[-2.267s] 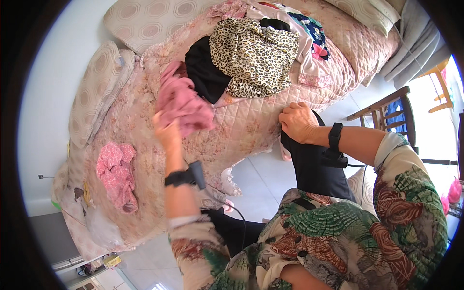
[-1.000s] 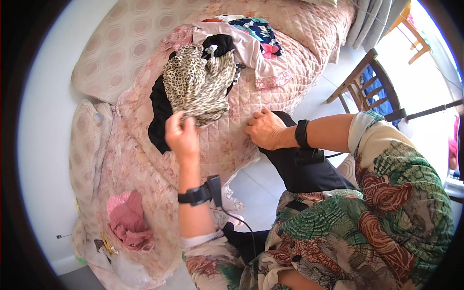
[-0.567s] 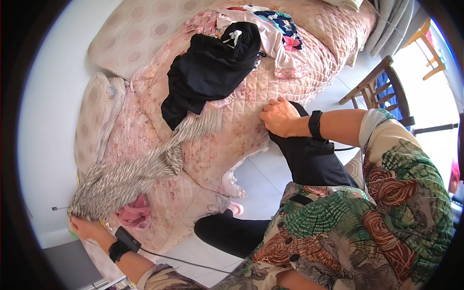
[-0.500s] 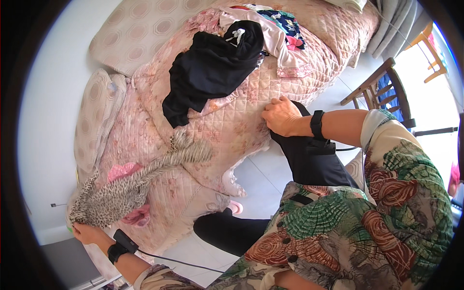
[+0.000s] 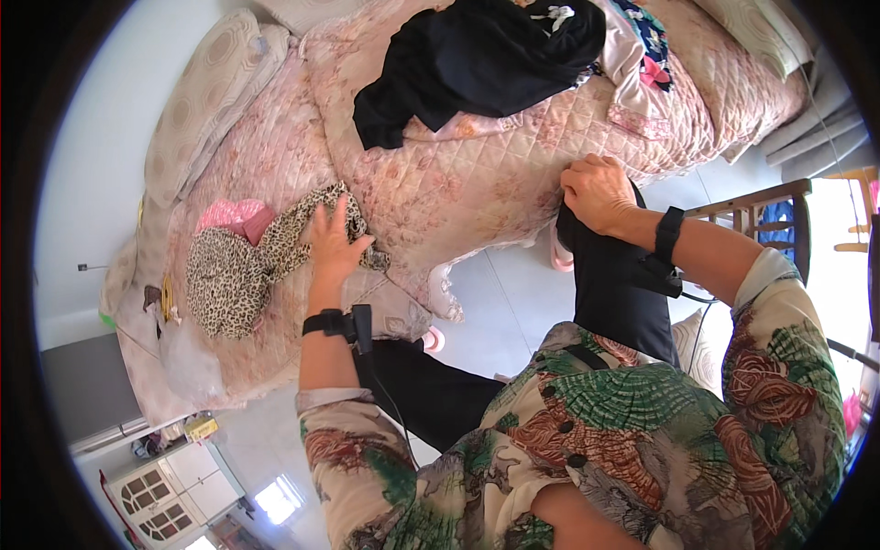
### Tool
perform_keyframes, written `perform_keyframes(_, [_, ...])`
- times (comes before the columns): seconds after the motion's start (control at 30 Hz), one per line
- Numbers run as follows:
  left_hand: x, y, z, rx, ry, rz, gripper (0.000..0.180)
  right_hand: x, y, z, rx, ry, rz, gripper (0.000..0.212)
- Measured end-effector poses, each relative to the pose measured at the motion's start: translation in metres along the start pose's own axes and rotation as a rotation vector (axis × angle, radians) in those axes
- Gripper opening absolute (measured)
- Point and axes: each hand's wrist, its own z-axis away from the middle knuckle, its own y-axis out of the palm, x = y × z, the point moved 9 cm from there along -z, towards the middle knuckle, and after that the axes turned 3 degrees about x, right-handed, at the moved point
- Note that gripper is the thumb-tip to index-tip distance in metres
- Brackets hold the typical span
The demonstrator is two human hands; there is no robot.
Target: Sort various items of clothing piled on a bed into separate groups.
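My left hand (image 5: 335, 246) is open over a leopard-print garment (image 5: 229, 280), its fingers spread on the part nearest the bed's middle. The garment lies crumpled on the quilted pink bed cover (image 5: 486, 197), one part stretched out under my hand. Pink cloth (image 5: 234, 218) shows at its far side. My right hand (image 5: 598, 194) rests where the bed's edge meets my black-trousered knee, fingers curled in and holding nothing that I can see. Beyond it lies a black garment (image 5: 477, 69) with a white drawstring.
Light pink clothing (image 5: 628, 82) and a dark floral piece (image 5: 653, 37) lie past the black garment. Patterned cushions (image 5: 206, 110) line the bed's left side. A wooden chair (image 5: 797, 225) stands at the right. A clear plastic bag (image 5: 192, 367) lies near the bed's lower left corner.
My left hand has let go of the leopard-print garment's far-left end and moved right onto its other part. The garment now lies bunched and flatter. The view has shifted; my right hand stays near my knee.
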Motion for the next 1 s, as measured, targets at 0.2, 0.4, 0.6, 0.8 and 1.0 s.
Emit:
perform_keyframes(0.2, [0.052, 0.021, 0.026, 0.082, -0.093, -0.102, 0.043, 0.014, 0.001, -0.004, -0.020, -0.042, -0.022, 0.012])
perform_keyframes(0.4, [0.133, -0.064, 0.073, -0.204, -0.315, -0.558, 0.040, -0.004, -0.007, 0.005, -0.037, 0.012, 0.018, 0.013])
perform_keyframes(0.6, [0.075, -0.085, 0.052, -0.344, -0.135, -0.296, 0.045, 0.004, 0.004, 0.000, 0.049, -0.001, 0.083, 0.016])
perform_keyframes(0.8, [-0.133, -0.040, -0.049, -0.093, 0.291, 0.503, 0.051, -0.003, 0.003, 0.004, 0.050, 0.037, 0.078, 0.015])
perform_keyframes(1.0, [-0.204, -0.029, -0.121, -0.216, 0.192, 0.627, 0.070, 0.002, 0.000, 0.001, 0.053, 0.015, 0.074, 0.015])
